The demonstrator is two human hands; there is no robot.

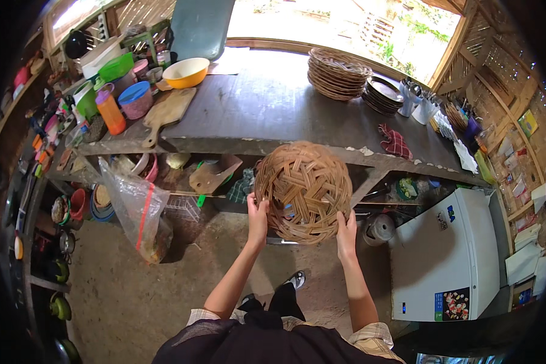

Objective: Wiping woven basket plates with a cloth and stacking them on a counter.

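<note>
Between my two hands is a round woven wicker plate (305, 193), held up in front of the counter's front edge. My left hand (257, 220) grips its lower left rim, and my right hand (346, 230) grips its lower right rim. Its woven face is turned towards me, with small gaps in the weave. A stack of similar wicker plates (339, 75) stands on the dark counter (255, 104) near the window. Just right of that stack sits a pile of dark plates (383, 94).
A red checked cloth (395, 142) lies at the counter's right front. On the left are a wooden cutting board (170, 111), a yellow bowl (186, 73) and an orange bottle (110, 111). A plastic bag (139, 214) hangs below. A white chest freezer (437, 259) stands at right.
</note>
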